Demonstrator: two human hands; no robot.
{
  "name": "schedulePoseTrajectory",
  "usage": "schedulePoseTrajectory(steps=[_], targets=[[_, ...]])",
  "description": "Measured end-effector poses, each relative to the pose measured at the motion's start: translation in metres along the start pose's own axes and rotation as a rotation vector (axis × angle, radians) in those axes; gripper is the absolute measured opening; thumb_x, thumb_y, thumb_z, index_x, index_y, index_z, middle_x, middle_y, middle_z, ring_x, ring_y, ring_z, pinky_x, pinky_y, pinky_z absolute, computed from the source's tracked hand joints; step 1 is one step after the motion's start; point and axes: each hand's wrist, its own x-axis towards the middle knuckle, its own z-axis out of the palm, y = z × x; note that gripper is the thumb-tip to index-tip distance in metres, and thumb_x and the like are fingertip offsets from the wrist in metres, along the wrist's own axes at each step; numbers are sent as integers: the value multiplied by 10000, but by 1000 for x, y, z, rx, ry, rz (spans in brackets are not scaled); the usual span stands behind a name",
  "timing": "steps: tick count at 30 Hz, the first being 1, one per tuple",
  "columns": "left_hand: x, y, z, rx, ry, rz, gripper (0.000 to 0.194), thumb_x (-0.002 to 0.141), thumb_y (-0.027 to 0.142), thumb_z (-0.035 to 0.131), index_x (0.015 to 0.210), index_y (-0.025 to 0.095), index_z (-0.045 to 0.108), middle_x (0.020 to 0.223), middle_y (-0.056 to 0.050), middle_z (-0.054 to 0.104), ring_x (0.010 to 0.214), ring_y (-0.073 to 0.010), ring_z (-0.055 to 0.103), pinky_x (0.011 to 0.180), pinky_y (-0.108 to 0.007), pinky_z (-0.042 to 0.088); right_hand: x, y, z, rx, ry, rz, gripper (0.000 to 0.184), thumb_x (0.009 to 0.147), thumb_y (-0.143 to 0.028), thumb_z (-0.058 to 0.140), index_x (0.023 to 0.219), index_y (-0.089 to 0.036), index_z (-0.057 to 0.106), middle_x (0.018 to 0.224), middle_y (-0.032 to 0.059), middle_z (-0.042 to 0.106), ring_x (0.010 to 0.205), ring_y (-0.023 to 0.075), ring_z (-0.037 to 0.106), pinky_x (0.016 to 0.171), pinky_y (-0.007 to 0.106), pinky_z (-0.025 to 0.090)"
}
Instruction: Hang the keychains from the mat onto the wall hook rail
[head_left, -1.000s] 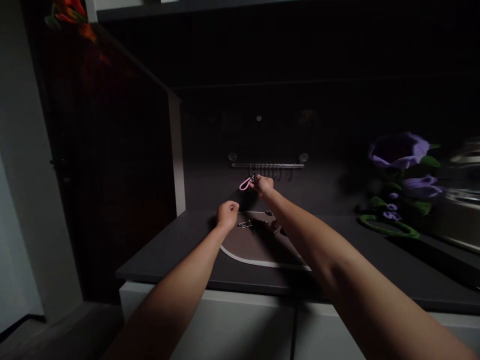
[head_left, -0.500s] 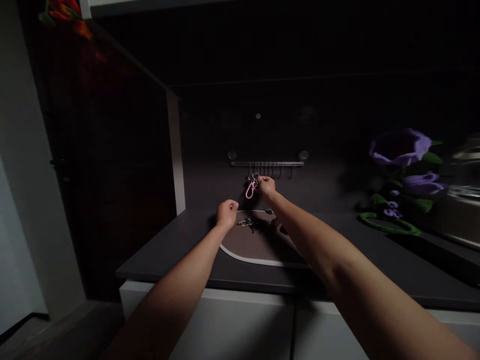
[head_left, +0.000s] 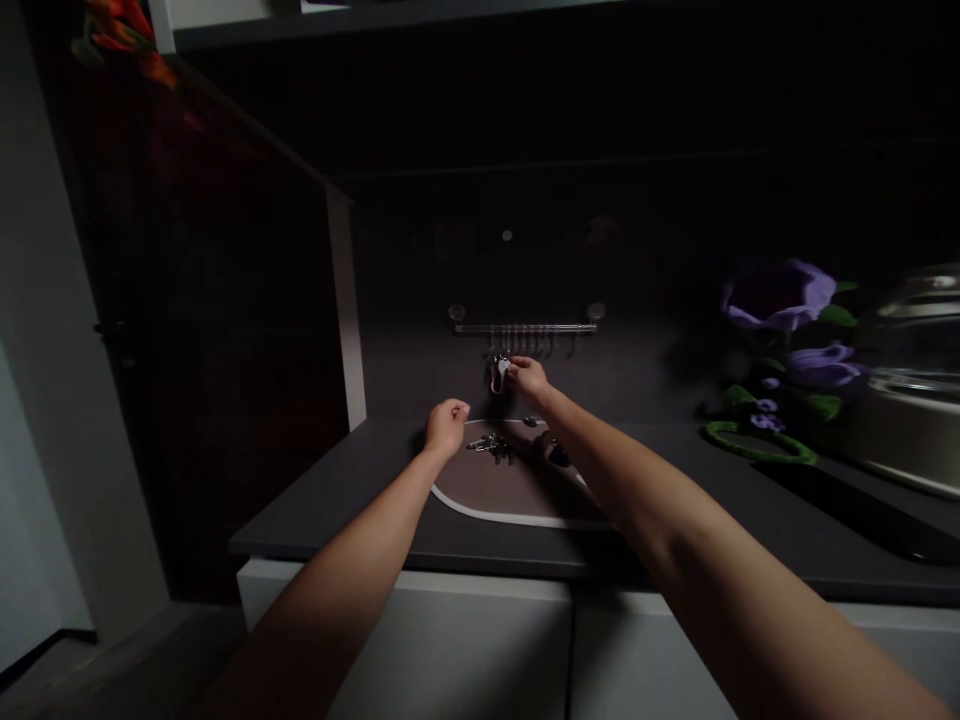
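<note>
Just below the rail of hooks (head_left: 525,329), my right hand (head_left: 528,378) pinches a keychain (head_left: 505,366) with a pink loop strap (head_left: 494,380) dangling under it. The keychain is at the leftmost hooks; whether it hangs on one I cannot tell. My left hand (head_left: 446,428) is closed in a loose fist above the left edge of the brown mat (head_left: 517,495), with nothing showing in it. On the mat, right of this hand, lies a bunch of keys (head_left: 493,446). A dark item (head_left: 559,455) lies further right, partly behind my right forearm.
Purple fabric flowers (head_left: 780,297) with a green ring base (head_left: 757,443) stand on the right of the dark counter (head_left: 337,490). Beside them is a pale, glass-topped appliance (head_left: 915,400). A side panel (head_left: 346,310) bounds the left, and a shelf (head_left: 450,18) overhangs above.
My right hand has brought the keychain in against the hooks, and its pink loop now shows narrower. My left hand keeps its closed shape. The whole view has shifted slightly.
</note>
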Motion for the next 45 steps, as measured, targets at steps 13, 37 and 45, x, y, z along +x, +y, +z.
schedulePoseTrajectory(steps=[13, 37, 45], targets=[[13, 35, 4, -121, -29, -158, 86, 670, 143, 554, 588, 138, 577, 495, 23, 521, 444, -81, 451, 500, -210, 348, -29, -14, -6, -11, -108, 76, 144, 637, -42, 568, 752, -127, 581, 587, -11, 567, 493, 56, 477, 499, 173, 367], [-7, 5, 2, 588, -494, 389, 253, 781, 130, 470, 967, 167, 638, 944, -64, 613, 913, -162, 534, 832, -277, 404, -100, 9, -41, -1025, -309, -271, 232, 770, -143, 493, 966, -132, 617, 938, 91, 658, 905, 163, 588, 845, 270, 401], [-2, -6, 6, 665, -596, 496, 305, 760, 96, 482, 1012, 197, 622, 993, -58, 602, 974, -172, 520, 871, -291, 390, -95, 13, -37, -1252, -376, -253, 257, 781, -138, 467, 966, -136, 646, 987, 102, 655, 933, 179, 588, 804, 235, 400]])
